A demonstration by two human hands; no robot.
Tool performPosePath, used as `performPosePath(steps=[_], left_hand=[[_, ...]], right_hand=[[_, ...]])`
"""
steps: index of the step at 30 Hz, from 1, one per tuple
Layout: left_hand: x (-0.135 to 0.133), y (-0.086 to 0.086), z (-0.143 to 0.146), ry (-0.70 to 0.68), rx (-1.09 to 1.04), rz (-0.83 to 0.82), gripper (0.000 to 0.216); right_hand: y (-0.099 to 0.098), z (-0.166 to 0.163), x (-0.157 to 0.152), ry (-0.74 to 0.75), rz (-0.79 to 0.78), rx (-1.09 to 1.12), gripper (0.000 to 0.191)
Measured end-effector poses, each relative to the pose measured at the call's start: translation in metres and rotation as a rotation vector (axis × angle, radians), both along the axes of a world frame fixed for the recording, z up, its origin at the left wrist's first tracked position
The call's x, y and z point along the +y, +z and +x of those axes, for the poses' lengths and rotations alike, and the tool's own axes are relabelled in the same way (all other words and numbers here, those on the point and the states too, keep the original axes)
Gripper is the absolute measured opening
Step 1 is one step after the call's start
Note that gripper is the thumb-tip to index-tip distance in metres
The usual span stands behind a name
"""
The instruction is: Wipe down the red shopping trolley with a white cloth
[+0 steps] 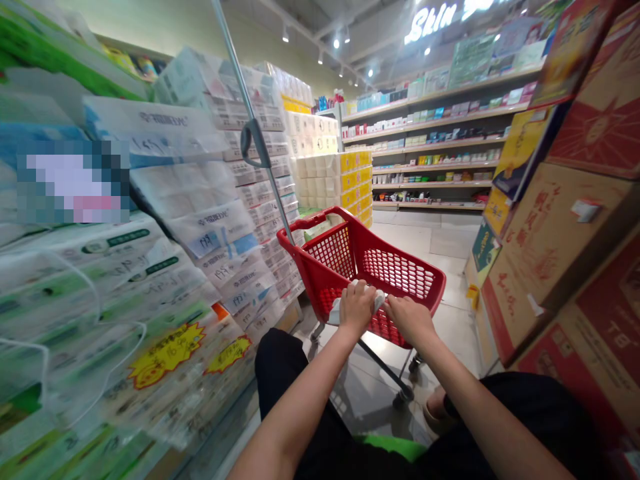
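Observation:
My left hand (357,308) is closed over a small whitish item (336,312), which shows on both sides of the fingers; its kind is unclear. Close beside it, my right hand (411,320) has its fingers bent, with the tips at the item's right end. What lies under those fingers is hidden. Both hands are in front of a red plastic shopping cart (400,263) with a perforated basket, overlapping its near side from this view. A metal pole (277,193) with a dark looped grip rises at the cart's left end.
Stacked tissue packs (190,220) with yellow price tags (167,355) line the left. Cardboard cartons (545,233) are piled on the right. Shelves (430,147) of small goods stand at the back, beyond the pale tiled floor (430,233). A white cable (145,340) hangs over the packs.

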State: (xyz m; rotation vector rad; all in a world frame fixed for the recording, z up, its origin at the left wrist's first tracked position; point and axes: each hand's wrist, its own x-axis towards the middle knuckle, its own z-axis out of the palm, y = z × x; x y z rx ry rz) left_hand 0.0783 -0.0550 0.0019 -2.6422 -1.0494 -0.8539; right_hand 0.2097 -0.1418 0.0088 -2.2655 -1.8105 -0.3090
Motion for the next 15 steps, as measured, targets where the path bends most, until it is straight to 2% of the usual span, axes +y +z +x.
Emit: performPosePath(steps=[3, 6, 10, 15], left_hand=[[-0.005, -0.005, 0.006, -0.013, 0.004, 0.015, 0.027], [-0.001, -0.003, 0.003, -0.064, 0.047, 0.046, 0.028], [0.022, 0.009, -0.015, -0.125, 0.132, 0.063, 0.029], [0.060, 0.029, -0.051, -0.009, 0.171, 0.054, 0.026]], right_hand=[[0.004, 0.001, 0.005, 0.011, -0.031, 0.033, 0.027], [0.002, 0.006, 0.006, 0.052, -0.022, 0.080, 0.025], [-0.005, 0.015, 0.003, 0.076, 0.046, 0.072, 0.025], [-0.011, 0.019, 0.004, 0.079, 0.089, 0.033, 0.027]])
